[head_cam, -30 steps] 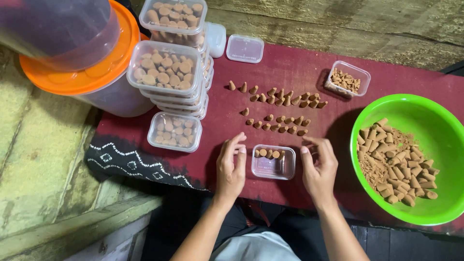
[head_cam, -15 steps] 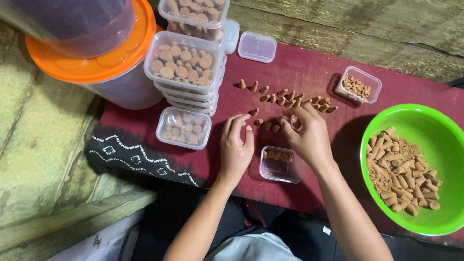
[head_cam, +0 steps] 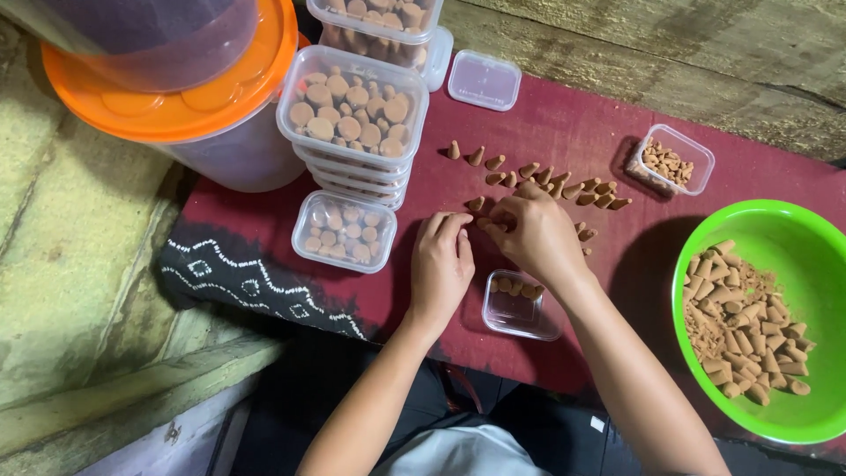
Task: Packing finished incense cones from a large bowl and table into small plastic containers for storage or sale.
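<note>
1. I see my left hand (head_cam: 441, 264) resting palm-down on the dark red cloth (head_cam: 564, 132), just left of the small clear box (head_cam: 522, 304); its fingers lie together and I cannot tell whether they pinch anything.
2. My right hand (head_cam: 538, 234) sits just beyond that box, its grip pressed together on a brown cone (head_cam: 486, 224) at the near row.
3. The box holds a few cones along its far wall.
4. Beyond the box, loose cones (head_cam: 529, 169) lie in rows on the cloth.
5. Right of the box sits a green bowl (head_cam: 767, 234) of cones.
6. Left of the box stand stacked filled containers (head_cam: 352, 110) and one low filled container (head_cam: 344, 231).
</note>
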